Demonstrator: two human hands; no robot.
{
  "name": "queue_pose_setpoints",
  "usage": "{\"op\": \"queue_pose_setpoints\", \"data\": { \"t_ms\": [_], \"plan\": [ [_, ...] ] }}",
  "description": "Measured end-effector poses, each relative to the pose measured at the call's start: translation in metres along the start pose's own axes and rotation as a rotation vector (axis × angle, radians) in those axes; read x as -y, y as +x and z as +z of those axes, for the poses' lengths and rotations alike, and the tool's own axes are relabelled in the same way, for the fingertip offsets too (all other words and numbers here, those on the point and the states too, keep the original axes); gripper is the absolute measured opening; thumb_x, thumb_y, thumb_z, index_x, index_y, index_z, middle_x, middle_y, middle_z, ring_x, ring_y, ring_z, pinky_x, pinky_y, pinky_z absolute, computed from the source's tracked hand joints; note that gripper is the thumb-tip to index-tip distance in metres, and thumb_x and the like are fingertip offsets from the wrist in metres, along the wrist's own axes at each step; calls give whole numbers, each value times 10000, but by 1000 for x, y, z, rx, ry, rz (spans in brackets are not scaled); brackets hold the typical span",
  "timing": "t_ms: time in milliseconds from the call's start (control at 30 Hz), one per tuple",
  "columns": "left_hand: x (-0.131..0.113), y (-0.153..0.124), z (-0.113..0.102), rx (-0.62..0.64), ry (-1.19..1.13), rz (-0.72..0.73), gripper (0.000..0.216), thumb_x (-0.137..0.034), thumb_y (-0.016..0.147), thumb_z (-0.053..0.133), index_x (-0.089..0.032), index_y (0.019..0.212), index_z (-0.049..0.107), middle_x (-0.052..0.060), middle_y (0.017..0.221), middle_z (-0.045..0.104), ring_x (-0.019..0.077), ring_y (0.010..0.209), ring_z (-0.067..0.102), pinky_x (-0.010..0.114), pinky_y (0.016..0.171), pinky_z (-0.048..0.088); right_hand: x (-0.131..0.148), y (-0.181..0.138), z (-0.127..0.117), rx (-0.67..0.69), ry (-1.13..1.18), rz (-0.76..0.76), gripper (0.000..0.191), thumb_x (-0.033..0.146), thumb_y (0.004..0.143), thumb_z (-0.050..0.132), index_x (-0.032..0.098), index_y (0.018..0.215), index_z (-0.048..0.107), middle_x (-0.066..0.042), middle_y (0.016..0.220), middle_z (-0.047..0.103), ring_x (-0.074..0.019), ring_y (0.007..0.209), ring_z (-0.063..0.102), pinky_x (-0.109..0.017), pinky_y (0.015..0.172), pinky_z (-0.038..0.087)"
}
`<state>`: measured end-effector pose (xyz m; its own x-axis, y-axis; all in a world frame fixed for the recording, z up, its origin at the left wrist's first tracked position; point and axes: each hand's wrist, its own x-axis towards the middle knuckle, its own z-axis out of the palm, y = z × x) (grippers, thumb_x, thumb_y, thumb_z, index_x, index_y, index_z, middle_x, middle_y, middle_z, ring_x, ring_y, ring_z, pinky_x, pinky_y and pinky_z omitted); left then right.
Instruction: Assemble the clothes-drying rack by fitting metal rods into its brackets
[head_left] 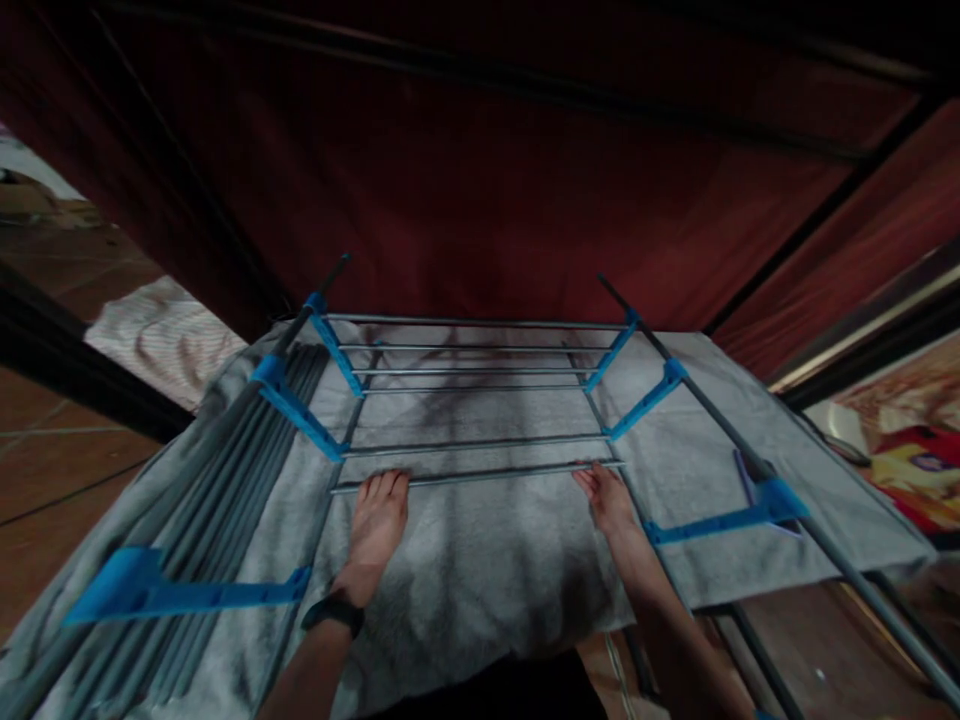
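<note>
A loose grey metal rod (487, 474) lies crosswise between the long side tubes of a rack frame with blue plastic brackets (300, 408). My left hand (381, 515) has its fingers wrapped over the rod near its left end. Near the right end, my right hand (604, 494) pinches the same rod between thumb and fingers. Beyond it, several more crossbars (480, 443) span the blue brackets on both sides. Closer to me, one blue bracket (187, 597) on the left and another bracket (724, 512) on the right have no crossbar between them.
Several loose grey tubes (225, 520) lie bundled on the left of the grey cloth (480, 560) covering the table. A thin purple-edged object (750, 480) lies under the right tube. Dark red fabric (480, 200) hangs behind the table.
</note>
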<state>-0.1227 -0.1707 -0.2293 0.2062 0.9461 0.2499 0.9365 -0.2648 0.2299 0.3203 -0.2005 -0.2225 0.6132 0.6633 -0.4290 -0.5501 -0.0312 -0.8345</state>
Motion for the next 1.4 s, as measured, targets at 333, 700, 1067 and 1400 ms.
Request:
{"op": "queue_pose_setpoints", "data": {
  "t_ms": [333,700,1067,1400],
  "plan": [
    [8,0,5,-102,24,69,472,-184,1162,414,-193,1377,834,162,1132,877,371,1139,811,520,1121,600,0,0,0,66,-28,-32,452,335,717,1045,321,744,594,59,669,750,-193,617,740,-336,700,728],
    [19,-15,1,-102,-54,85,374,-222,1135,526,-255,1269,873,164,1289,896,363,1208,816,511,1087,623,3,0,0,28,-47,14,238,257,752,910,314,751,679,21,756,824,-214,703,792,-329,779,732],
    [2,-18,-19,19,-55,-34,540,-85,1072,492,-277,1402,875,161,1399,865,369,1349,764,575,1273,582,5,10,-11,7,-32,46,210,276,820,903,301,838,695,1,821,836,-217,787,833,-345,812,765],
    [-26,-22,-31,45,91,-105,605,-2,1090,398,-252,1479,789,160,1481,797,377,1473,706,687,1350,530,9,39,-59,18,-283,42,217,409,713,886,322,824,721,-78,902,809,-309,872,854,-527,954,794]
  ]
}}
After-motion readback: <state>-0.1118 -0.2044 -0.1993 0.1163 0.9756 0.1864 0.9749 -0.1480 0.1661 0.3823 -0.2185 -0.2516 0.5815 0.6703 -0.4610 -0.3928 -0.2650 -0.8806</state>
